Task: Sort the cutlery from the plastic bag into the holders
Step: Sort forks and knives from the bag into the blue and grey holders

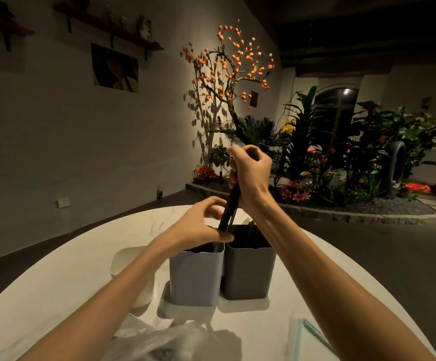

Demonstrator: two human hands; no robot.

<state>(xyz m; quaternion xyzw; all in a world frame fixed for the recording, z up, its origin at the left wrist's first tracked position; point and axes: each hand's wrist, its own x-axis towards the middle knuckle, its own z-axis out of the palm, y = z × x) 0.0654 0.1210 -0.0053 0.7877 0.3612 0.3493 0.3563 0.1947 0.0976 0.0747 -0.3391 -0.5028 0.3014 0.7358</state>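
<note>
1. Head view, right hand (pixel 250 173): raised above the holders, fist closed around the upper end of a bundle of dark chopsticks (pixel 228 212), which slant down toward the holders.
2. Left hand (pixel 203 225): at the rim of the light blue holder (pixel 196 277), fingers and thumb pinched around the bundle's lower end.
3. Grey holder (pixel 249 272): just right of the blue one, touching it; cutlery tips show inside, type unclear.
4. White holder (pixel 123 259): left, partly behind the forearm.
5. Plastic bag (pixel 159 342): crumpled on the white counter (pixel 68 269), near edge.
</note>
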